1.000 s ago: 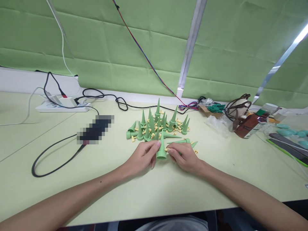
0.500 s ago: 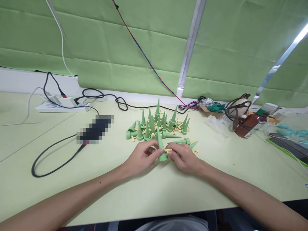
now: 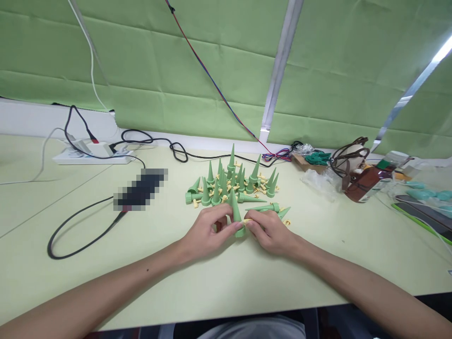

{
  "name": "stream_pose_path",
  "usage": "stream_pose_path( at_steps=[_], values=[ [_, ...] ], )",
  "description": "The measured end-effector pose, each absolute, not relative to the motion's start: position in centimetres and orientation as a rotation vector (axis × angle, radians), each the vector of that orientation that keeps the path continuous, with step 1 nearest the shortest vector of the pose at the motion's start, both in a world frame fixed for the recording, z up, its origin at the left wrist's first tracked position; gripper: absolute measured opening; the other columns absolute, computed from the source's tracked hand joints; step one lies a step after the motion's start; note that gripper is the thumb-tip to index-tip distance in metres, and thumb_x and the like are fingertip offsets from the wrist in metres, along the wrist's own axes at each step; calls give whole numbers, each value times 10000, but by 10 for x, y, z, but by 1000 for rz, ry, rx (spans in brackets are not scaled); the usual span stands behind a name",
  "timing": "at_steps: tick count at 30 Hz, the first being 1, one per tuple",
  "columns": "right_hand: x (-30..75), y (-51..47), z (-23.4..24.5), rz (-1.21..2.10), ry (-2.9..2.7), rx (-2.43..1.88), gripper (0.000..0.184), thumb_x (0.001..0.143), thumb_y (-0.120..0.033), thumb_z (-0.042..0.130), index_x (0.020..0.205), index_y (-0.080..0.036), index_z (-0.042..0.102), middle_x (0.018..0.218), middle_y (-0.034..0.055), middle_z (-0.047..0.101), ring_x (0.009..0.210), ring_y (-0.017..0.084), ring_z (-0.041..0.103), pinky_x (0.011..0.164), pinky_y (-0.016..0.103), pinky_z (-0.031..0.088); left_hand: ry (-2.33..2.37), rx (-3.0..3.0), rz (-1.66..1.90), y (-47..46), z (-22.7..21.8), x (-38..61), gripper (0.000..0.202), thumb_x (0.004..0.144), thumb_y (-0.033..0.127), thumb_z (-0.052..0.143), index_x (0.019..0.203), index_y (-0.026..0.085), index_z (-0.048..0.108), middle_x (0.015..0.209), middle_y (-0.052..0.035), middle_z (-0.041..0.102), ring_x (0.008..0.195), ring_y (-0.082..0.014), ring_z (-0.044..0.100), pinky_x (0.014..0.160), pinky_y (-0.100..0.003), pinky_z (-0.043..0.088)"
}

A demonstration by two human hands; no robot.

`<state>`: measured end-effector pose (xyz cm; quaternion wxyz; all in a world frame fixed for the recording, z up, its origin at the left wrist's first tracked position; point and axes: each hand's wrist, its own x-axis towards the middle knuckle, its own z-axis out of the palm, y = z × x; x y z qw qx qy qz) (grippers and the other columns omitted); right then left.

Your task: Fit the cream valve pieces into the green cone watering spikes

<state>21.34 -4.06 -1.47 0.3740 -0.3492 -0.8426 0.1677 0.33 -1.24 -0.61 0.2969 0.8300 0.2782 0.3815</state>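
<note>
My left hand point(image 3: 208, 231) pinches a green plastic cone point(image 3: 236, 216) near its wide base, tip pointing up and away. My right hand point(image 3: 270, 231) is closed on a small yellow peg point(image 3: 247, 221) and holds it against the cone's base. Just behind both hands stands a cluster of several more green cones point(image 3: 229, 183), some upright and some lying down, mixed with loose yellow pegs point(image 3: 262, 187) on the pale green table point(image 3: 226, 282).
A white power strip point(image 3: 93, 154) with black cables point(image 3: 77, 226) lies at the left. A brown bag point(image 3: 360, 181), clear plastic wrap point(image 3: 318, 181) and teal items point(image 3: 427, 194) sit at the right. A green partition point(image 3: 212, 61) backs the table.
The held cone has tilted a little leftward and lower. My right fingers have pressed the yellow peg closer to its base. Both hands stayed in place.
</note>
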Motion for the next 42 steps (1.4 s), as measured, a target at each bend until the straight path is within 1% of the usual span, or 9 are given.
stream_pose_path(
  at_steps=[7, 11, 17, 21, 24, 29, 34, 42],
  values=[
    [213, -40, -14, 416, -2171, -895, 305, 1032, -274, 382, 734, -219, 349, 591, -66, 293, 497, 103, 296, 507, 246, 236, 720, 2246, 1025, -13, -5, 2, 252, 934, 325, 605, 750, 157, 570, 685, 25, 472, 599, -92, 444, 503, -190, 364],
    [213, -41, -15, 411, -2187, -909, 306, 1036, -280, 371, 737, -219, 358, 600, -63, 300, 504, 104, 309, 515, 248, 246, 693, 2255, 1014, -12, -5, 1, 259, 928, 317, 614, 732, 157, 558, 685, 23, 459, 599, -94, 444, 506, -195, 375],
    [214, -41, -16, 410, -2192, -913, 308, 1034, -283, 376, 734, -219, 355, 599, -63, 296, 504, 105, 308, 515, 252, 244, 664, 2279, 997, -12, -4, 1, 215, 932, 309, 610, 779, 157, 606, 714, 6, 477, 626, -109, 460, 514, -207, 385],
    [214, -40, -15, 419, -2192, -907, 308, 1035, -281, 373, 733, -219, 352, 606, -61, 299, 508, 105, 309, 516, 253, 244, 638, 2309, 1068, -10, -4, 1, 283, 923, 291, 618, 687, 168, 520, 701, 5, 476, 618, -109, 438, 520, -213, 376],
    [213, -41, -15, 428, -2190, -919, 314, 1034, -286, 376, 728, -220, 347, 596, -64, 291, 502, 105, 307, 513, 255, 240, 631, 2341, 1095, -10, -5, 0, 314, 920, 274, 622, 667, 175, 464, 702, 6, 473, 616, -108, 428, 528, -217, 375],
    [214, -40, -15, 436, -2188, -923, 313, 1034, -282, 379, 730, -219, 341, 590, -66, 288, 502, 103, 301, 514, 253, 239, 621, 2380, 1101, -9, -7, -1, 307, 922, 254, 623, 681, 179, 448, 728, 4, 485, 617, -107, 434, 540, -225, 377],
    [214, -40, -16, 433, -2200, -935, 318, 1036, -283, 373, 726, -218, 347, 592, -64, 299, 507, 105, 311, 522, 255, 246, 633, 2388, 1111, -9, -7, 0, 304, 919, 259, 618, 671, 182, 459, 713, 6, 482, 609, -113, 444, 536, -238, 372],
    [214, -39, -15, 441, -2197, -956, 318, 1034, -285, 378, 724, -215, 376, 585, -65, 308, 502, 104, 316, 519, 253, 251, 639, 2377, 1077, -10, -7, 0, 311, 940, 251, 590, 688, 186, 419, 718, 10, 448, 612, -111, 408, 537, -235, 353]
  ],
)
